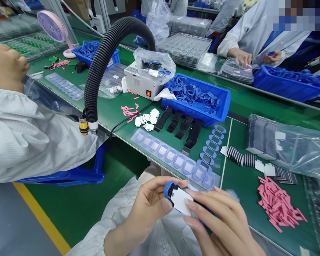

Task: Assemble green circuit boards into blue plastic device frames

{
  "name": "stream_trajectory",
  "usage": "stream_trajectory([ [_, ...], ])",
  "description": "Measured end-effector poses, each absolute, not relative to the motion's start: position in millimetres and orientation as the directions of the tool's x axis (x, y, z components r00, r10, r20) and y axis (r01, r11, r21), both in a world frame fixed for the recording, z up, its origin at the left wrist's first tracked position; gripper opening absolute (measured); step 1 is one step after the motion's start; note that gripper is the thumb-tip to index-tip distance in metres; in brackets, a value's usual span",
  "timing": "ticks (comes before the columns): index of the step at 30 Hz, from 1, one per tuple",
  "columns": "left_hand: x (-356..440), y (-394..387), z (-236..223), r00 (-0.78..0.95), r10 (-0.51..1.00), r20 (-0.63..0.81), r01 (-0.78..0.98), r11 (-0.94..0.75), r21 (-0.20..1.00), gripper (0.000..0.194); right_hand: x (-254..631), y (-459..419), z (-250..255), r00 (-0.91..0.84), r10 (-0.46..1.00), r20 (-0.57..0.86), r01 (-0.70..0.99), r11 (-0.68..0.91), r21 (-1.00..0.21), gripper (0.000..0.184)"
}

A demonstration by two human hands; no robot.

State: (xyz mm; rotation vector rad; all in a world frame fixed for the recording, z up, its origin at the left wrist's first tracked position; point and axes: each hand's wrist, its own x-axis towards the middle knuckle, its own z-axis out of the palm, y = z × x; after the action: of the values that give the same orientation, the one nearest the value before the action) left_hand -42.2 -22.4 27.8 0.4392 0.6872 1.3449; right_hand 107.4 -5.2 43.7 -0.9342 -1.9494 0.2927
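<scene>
My left hand (149, 204) pinches a small blue plastic frame (169, 188) with a white square pad (181, 201) on it, held near my lap below the table edge. My right hand (218, 220) grips the same part from the right, its fingers curled over the pad's lower edge. Just beyond my hands, a clear strip of blue oval rings with white pads (173, 156) lies along the green table (240, 185).
A blue bin of blue frames (200, 97), black foam strips (185, 126), pink tabs (278, 206), a bag of dark pads (288, 145), a white box with a red switch (142, 83) and a black ribbed hose (101, 60) are about. One co-worker's sleeve (29, 138) is at left, another person (256, 32) across.
</scene>
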Motion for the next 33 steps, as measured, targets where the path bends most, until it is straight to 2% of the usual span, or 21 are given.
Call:
stream_trajectory([
  [4,-40,-22,26,0.054,0.981,-0.184,-0.717,0.166,0.677,0.031,116,-6,43,-0.343,0.7,0.627,0.576,0.684,-0.449,0.022],
  [10,-34,-22,27,0.049,0.985,-0.167,-0.733,0.149,0.663,0.03,118,-9,46,-0.454,0.645,0.614,0.603,0.73,-0.321,0.024],
  [16,-30,-22,25,0.049,0.987,-0.15,-0.75,0.136,0.648,0.03,118,-9,48,-0.354,0.693,0.628,0.581,0.689,-0.433,0.02],
  [20,-31,-21,24,0.051,0.988,-0.146,-0.73,0.136,0.67,0.03,123,-3,50,-0.475,0.641,0.603,0.508,0.76,-0.406,0.023],
  [26,-41,-21,18,0.045,0.989,-0.143,-0.642,0.138,0.754,0.03,120,-2,54,-0.366,0.761,0.536,0.547,0.642,-0.537,0.028],
  [29,-51,-21,15,0.023,0.991,-0.134,-0.664,0.116,0.739,0.03,116,4,51,-0.333,0.783,0.526,0.516,0.618,-0.593,0.029],
  [31,-61,-21,13,0.034,0.983,-0.181,-0.732,0.147,0.665,0.032,114,10,45,-0.335,0.834,0.438,0.357,0.543,-0.76,0.031],
  [33,-76,-19,9,0.07,0.963,-0.262,-0.805,0.21,0.555,0.033,112,14,34,-0.414,0.874,0.253,0.083,0.313,-0.946,0.034],
])
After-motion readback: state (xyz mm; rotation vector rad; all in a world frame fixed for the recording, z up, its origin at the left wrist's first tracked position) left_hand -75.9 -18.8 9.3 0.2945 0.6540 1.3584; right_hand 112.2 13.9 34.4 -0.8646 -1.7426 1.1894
